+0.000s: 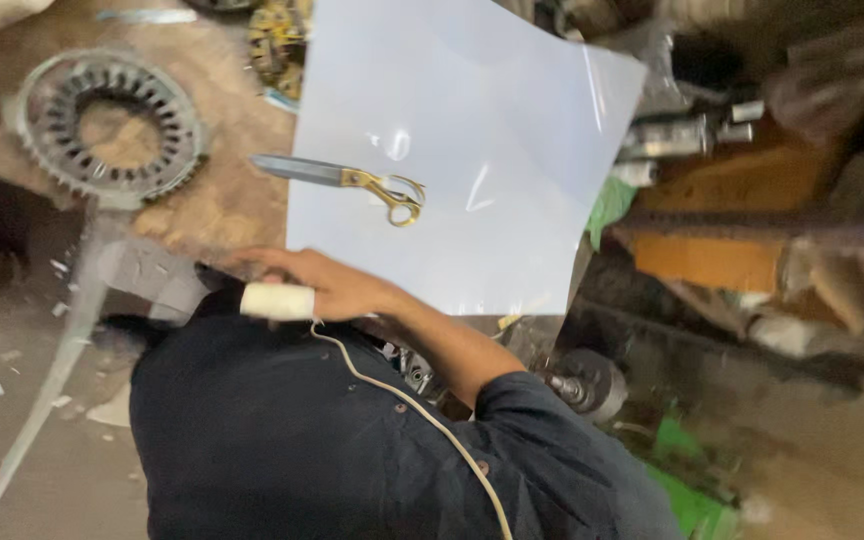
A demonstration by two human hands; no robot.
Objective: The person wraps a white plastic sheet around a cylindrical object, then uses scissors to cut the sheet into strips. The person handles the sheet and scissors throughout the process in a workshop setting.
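- Workshop bench (217, 205): worn, dusty brown wood, cluttered with metal parts.
- Sheet (472, 130): large, smooth, glossy white, lying flat across the bench.
- Scissors (347, 180): steel blades, brass-coloured handles, resting on the sheet's left edge, well above the hand.
- Hand (322, 285): which one, cannot tell; palm down at the sheet's lower left corner, one finger wrapped in white tape, grasping nothing.
- Stator ring (107, 125): round, slotted grey metal, far left.

Hand (327, 285) with taped finger at white sheet (472, 130) edge; scissors (347, 180) on sheet; toothed ring (107, 125) left.
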